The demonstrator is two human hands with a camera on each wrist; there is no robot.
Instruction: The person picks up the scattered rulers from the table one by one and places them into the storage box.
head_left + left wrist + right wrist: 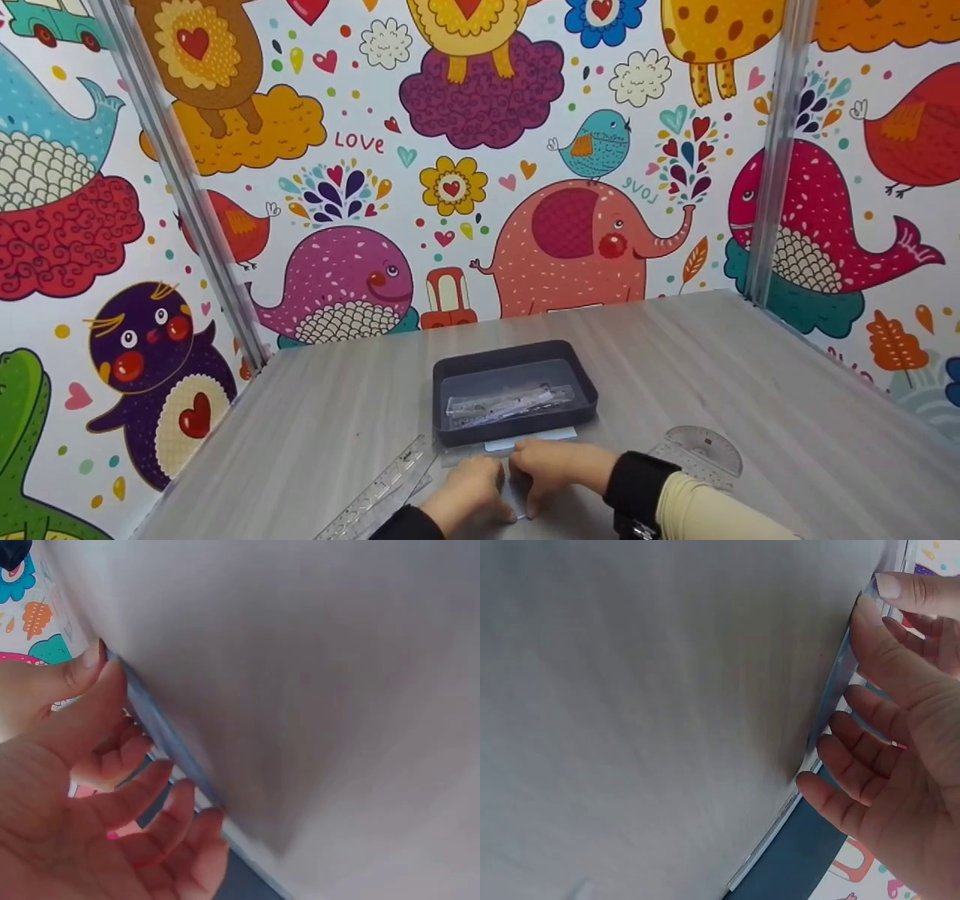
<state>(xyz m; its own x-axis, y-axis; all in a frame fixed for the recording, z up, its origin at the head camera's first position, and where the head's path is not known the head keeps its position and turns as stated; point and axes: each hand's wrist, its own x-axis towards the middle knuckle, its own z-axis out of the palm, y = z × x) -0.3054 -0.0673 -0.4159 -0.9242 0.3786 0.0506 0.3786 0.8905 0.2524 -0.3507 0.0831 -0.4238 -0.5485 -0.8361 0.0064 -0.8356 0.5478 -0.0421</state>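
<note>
Near the front of the table, my left hand (pixel 471 484) and right hand (pixel 551 469) come close together over a narrow, bluish see-through plastic piece (pixel 516 495). Both wrist views show this bluish piece (pixel 169 731) nearly edge-on. Thumb and fingers of the left hand (pixel 120 795) pinch it, and the right hand (pixel 900 720) pinches it from the other side. Fingers hide much of its shape. Just beyond the hands, a dark grey tray (pixel 517 431) holds several clear rulers (pixel 510 405). A pale strip (pixel 532 439) lies along the tray's front.
Left of the hands lies a clear ruler (pixel 379 480) with cut-out shapes, overlapping another clear plastic piece (pixel 409 487). A clear protractor (pixel 705 448) lies to the right, close to the right sleeve. Patterned wall panels (pixel 450 247) enclose the table's back and sides.
</note>
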